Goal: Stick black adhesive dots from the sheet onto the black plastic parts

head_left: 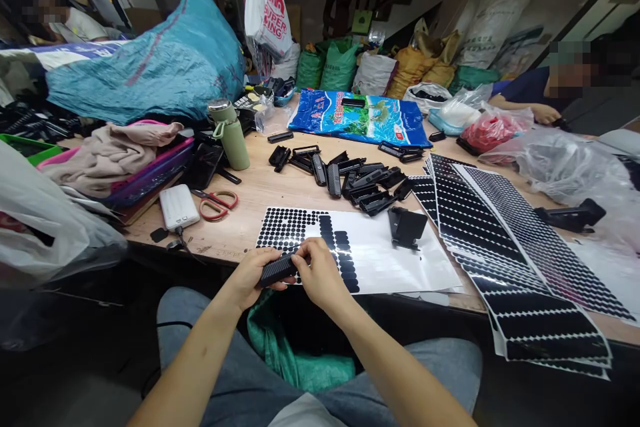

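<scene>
My left hand [253,275] is closed around a black ribbed plastic part [277,271], held just over the table's front edge. At the part's right end, my right hand [320,273] has its thumb and fingertips pinched together against it. Whether a small piece sits between those fingertips is hidden. Beneath and behind the hands lies a white sheet of black stickers [283,230], with round ones on the left and longer rounded ones in the middle. A black plastic bracket [407,227] stands on the bare right part of that sheet.
Several black plastic parts [370,177] lie piled behind the sheet. Black sticker sheets [500,240] overhang the table's front right edge. Red-handled scissors [219,204], a white power bank [179,207] and a green bottle [233,137] stand left. A green sack [300,360] hangs between my knees. A person [530,90] sits right.
</scene>
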Demonstrator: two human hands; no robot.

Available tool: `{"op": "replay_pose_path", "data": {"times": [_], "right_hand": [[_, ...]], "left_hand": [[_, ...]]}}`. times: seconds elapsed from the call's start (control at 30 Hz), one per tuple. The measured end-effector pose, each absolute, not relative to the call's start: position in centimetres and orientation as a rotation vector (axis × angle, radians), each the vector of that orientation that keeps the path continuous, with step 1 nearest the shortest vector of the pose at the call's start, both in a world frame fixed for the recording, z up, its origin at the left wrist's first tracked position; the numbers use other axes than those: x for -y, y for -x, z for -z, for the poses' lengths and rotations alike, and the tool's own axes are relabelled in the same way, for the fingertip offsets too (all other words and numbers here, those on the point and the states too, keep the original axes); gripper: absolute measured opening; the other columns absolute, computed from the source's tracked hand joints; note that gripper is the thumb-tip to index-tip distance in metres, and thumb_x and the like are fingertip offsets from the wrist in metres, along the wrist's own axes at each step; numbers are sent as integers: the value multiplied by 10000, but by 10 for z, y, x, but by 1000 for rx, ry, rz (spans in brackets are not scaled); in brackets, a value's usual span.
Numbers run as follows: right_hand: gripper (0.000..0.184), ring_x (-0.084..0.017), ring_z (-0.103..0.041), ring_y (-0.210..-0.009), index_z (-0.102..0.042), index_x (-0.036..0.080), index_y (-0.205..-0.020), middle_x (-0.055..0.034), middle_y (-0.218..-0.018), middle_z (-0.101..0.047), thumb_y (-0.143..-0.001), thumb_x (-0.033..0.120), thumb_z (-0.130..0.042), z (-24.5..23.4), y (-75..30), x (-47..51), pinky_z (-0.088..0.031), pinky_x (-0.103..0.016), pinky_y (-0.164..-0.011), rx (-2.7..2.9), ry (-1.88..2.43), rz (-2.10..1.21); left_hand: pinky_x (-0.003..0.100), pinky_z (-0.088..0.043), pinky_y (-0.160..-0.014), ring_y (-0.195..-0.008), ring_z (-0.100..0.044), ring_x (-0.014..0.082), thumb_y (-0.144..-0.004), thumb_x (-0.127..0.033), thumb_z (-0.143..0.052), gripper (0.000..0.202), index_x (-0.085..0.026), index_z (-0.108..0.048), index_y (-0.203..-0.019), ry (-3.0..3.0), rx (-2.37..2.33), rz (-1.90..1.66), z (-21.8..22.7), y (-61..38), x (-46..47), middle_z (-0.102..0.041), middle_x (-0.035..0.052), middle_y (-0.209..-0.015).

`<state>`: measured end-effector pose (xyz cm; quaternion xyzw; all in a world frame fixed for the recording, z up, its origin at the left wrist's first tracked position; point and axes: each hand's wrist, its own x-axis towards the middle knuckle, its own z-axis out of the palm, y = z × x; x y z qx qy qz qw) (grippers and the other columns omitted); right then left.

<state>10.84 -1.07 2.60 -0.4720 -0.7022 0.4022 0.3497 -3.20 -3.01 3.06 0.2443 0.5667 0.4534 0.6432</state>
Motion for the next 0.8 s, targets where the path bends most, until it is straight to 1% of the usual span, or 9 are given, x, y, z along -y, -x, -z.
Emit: {"op": "replay_pose_path", "data": {"times": [0.07,0.2,0.27,0.37,0.43,0.5,0.63,0.73,0.8], "right_hand": [[74,-168,-494,-798,-484,209,-730,-33,-870,-502,-749,267,-527,-20,-115,6,-409,-317,-734,1783,1249,-1004],[192,-192,-489,-808,-498,203,-825,-45,-875,-513,-760,383,-510,0,-147,-20,-400,-351,-738,1657,1408,-809],[202,-219,-489,-838,-512,203,-806,-53,-853,-528,-766,400,-499,13,-166,-33,-387,-381,-761,1661,1445,-748],[227,-250,-484,-880,-525,208,-837,-71,-874,-550,-757,420,-517,32,-190,-42,-378,-409,-775,1649,1472,-688],[238,-258,-479,-895,-521,208,-860,-79,-886,-553,-758,423,-521,42,-198,-42,-379,-416,-780,1617,1499,-664],[228,-253,-478,-885,-514,208,-856,-79,-878,-548,-768,418,-514,49,-201,-39,-385,-411,-774,1579,1523,-661],[196,-236,-481,-853,-506,214,-823,-69,-851,-540,-790,407,-494,53,-200,-37,-390,-393,-768,1529,1523,-651],[193,-226,-491,-838,-504,210,-820,-66,-840,-546,-802,401,-480,51,-199,-38,-394,-383,-765,1516,1533,-662],[180,-219,-492,-837,-499,207,-818,-64,-838,-548,-812,384,-468,51,-199,-38,-396,-372,-762,1541,1531,-663]], "left_hand": [[220,-469,-368,-516,-633,182,-715,-229,-567,120,-130,-537,-655,-612,-1297,-959,-29,28,34,-622,41,-612],[221,-444,-406,-561,-636,195,-714,-354,-576,216,-156,-518,-649,-852,-1261,-641,-27,16,51,-614,36,-588],[255,-482,-555,-702,-638,205,-707,-391,-588,224,-166,-583,-712,-1111,-1265,-556,-29,9,52,-648,53,-697],[281,-442,-761,-938,-583,241,-690,-449,-603,320,-201,-627,-891,-1444,-1393,-657,-33,-4,18,-646,77,-966],[302,-420,-793,-1005,-549,264,-712,-498,-560,442,-196,-566,-1034,-1485,-1544,-774,-34,-17,-31,-596,113,-1094],[321,-392,-839,-1065,-511,279,-736,-511,-524,607,-132,-421,-1200,-1425,-1816,-903,-32,-34,-94,-519,181,-1196],[439,-299,-920,-1211,-323,401,-642,-530,-618,943,36,-213,-1278,-1270,-2161,-902,-18,-60,-201,-356,355,-1268],[460,-287,-926,-1226,-293,409,-608,-454,-677,976,23,-167,-1289,-1253,-2225,-873,-3,-66,-239,-329,362,-1279],[450,-293,-930,-1224,-306,395,-608,-410,-686,899,-9,-228,-1268,-1275,-2244,-844,6,-61,-248,-344,337,-1276]]}}
